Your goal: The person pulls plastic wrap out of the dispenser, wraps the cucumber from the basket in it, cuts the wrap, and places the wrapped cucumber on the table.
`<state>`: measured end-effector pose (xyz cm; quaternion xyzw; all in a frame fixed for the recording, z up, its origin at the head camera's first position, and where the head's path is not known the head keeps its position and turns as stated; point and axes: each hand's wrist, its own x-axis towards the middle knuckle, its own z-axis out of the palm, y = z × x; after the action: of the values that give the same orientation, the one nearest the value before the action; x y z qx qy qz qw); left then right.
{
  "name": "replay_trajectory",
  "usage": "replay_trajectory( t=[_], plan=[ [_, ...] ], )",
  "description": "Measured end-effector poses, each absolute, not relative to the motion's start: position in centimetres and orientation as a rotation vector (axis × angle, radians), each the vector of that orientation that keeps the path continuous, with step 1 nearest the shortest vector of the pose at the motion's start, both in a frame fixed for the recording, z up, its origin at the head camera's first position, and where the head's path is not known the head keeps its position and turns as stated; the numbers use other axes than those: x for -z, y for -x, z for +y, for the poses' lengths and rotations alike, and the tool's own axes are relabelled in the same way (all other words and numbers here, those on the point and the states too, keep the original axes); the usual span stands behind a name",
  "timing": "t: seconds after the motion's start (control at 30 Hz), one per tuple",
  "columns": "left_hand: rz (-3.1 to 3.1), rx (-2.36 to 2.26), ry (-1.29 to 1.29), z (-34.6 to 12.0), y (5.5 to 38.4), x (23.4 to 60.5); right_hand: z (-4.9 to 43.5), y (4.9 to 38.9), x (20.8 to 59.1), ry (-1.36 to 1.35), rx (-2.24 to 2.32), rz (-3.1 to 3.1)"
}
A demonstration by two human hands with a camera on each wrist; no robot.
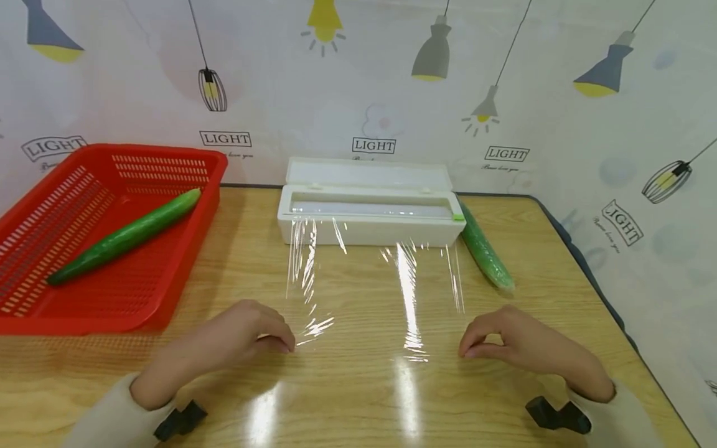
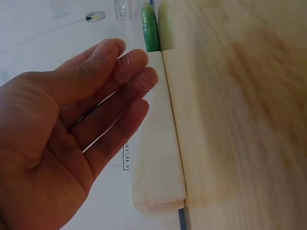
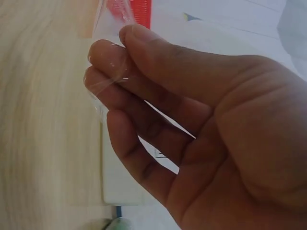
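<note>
**Clear film (image 1: pixel 409 292) spread over a wood-grain bench (image 1: pixel 336 404)**

A lamp-printed wall covering (image 1: pixel 336 93) lines the bench's back and right edges. Toward the bench's left, a red basket (image 1: pixel 187 249) holds a cucumber (image 1: pixel 126 239). At the back edge, a white dispenser (image 1: pixel 370 233) stands open, film running frontward. A second cucumber (image 1: pixel 484 252) lies toward the back right corner. The left hand (image 1: pixel 252 330), wrist bent, pinches the film's near left corner; the right hand (image 1: pixel 506 339) mirrors it, pinching the right corner.
</note>
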<state>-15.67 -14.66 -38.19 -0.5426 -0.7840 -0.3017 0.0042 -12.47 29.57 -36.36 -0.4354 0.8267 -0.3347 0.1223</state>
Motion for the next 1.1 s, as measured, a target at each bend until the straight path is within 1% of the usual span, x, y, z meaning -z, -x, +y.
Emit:
replay_trajectory(
  t=[0.5,0.73,0.87,1.1],
  plan=[
    [-2.617,0.746,1.693,-14.5,15.8,39.4,29.2,13.4,38.4,1.205,0.982,2.343],
    [-2.727,0.670,1.666,-14.2,15.4,39.0,29.2,13.1,37.6,0.946,0.853,2.347],
    [-2.749,0.650,1.672,-14.2,15.2,38.8,29.2,13.1,37.5,0.905,0.836,2.385],
    [-2.772,0.655,1.670,-14.3,15.0,38.7,28.8,12.9,38.6,0.601,1.060,2.325]
  ],
)
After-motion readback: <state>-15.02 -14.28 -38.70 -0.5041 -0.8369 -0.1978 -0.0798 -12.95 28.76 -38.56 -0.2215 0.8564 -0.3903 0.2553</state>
